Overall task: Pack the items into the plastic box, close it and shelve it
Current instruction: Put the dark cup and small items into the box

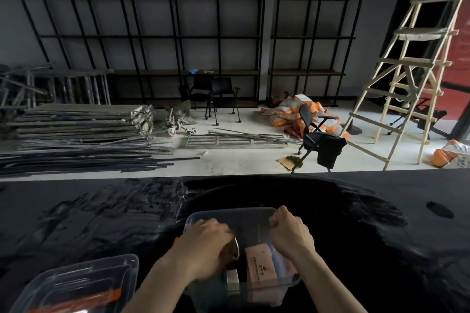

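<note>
A clear plastic box (pixel 229 213) stands on the black table (pixel 89 223) in front of me. Inside it lie a pink carton (pixel 262 264) and a small white item (pixel 232 278). My left hand (pixel 203 249) reaches down into the box and is closed around a round brown container with a metal rim (pixel 235 249). My right hand (pixel 290 230) is closed on the box's right rim. The clear lid (pixel 84 284) with orange latches lies on the table at the lower left.
Beyond the table's far edge are black wall shelves (pixel 178 38), two black chairs (pixel 216 96), an office chair (pixel 318 134), a wooden ladder (pixel 412 71), piled metal bars (pixel 76 140) and orange sacks (pixel 292 109).
</note>
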`<state>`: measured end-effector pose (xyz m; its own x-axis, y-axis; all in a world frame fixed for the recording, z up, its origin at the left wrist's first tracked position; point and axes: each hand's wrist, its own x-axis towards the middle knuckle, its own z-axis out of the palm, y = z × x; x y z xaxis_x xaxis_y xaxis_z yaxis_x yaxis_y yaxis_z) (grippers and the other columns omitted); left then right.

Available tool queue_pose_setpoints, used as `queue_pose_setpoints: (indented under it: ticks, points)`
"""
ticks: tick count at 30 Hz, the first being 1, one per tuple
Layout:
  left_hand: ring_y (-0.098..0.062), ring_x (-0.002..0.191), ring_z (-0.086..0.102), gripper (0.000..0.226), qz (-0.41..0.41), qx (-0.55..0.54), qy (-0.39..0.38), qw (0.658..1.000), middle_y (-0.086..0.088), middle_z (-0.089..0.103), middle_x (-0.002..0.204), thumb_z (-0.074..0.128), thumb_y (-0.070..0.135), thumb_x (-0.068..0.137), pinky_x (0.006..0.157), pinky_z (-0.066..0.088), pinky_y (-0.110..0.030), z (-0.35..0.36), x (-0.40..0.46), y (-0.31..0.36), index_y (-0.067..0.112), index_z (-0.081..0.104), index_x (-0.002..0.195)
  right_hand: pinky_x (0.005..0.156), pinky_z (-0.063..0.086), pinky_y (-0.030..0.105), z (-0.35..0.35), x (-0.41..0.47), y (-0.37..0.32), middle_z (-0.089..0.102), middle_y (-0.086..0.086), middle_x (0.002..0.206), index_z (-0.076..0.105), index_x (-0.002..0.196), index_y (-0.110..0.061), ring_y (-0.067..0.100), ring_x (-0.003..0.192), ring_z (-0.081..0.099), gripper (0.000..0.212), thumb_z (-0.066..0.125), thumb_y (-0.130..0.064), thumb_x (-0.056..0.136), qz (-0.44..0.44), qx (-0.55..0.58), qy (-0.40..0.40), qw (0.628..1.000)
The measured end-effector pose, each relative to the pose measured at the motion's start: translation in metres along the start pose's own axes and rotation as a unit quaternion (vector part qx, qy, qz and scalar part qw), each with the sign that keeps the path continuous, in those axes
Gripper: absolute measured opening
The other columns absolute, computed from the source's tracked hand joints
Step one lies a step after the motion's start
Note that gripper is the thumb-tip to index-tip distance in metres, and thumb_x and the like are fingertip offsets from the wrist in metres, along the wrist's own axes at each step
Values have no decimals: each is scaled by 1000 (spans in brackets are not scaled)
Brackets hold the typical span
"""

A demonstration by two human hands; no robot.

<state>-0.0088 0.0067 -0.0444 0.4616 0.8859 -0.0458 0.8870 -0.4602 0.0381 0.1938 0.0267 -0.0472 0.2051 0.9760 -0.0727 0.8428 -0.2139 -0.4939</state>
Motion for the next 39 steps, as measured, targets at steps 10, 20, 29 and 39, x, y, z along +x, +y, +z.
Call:
queue_pose_setpoints:
  ticks: [10, 20, 29, 39]
  points:
    - [-6, 127, 41, 27, -83, -49, 98, 991, 15, 64, 118, 51, 47, 93, 110, 34, -29, -1, -32, -10, 33, 64, 111, 48, 33, 27, 3, 2, 3, 50, -5, 78, 55, 116, -18, 9, 61, 48, 22, 43, -27, 100, -4, 13, 1, 1000]
    - [-23, 129, 54, 70, -263, -305, 164, 901, 2, 24, 162, 50, 15, 96, 98, 50, -36, 26, -25, -10, 32, 17, 156, 73, 49, 34, 5, -14, -9, 63, -1, 97, 64, 104, -21, 22, 86, 60, 15, 64, -25, 90, -288, -80, 218, 929]
    - [-17, 132, 50, 72, -268, -343, 182, 882, 8, 31, 158, 43, 6, 91, 98, 48, -36, 26, -27, -10, 34, 24, 154, 64, 53, 27, 35, -18, -51, 70, 1, 98, 66, 116, -15, 20, 87, 69, 48, 60, -53, 88, -129, -78, -362, 920]
    - [-20, 127, 54, 68, -285, -342, 198, 873, 8, 36, 155, 43, 9, 91, 94, 44, -36, 23, -26, -7, 35, 28, 152, 46, 52, 25, 33, -11, -39, 66, 8, 80, 36, 148, -12, 10, 49, 61, 90, 88, -12, 75, -26, 158, -363, 918]
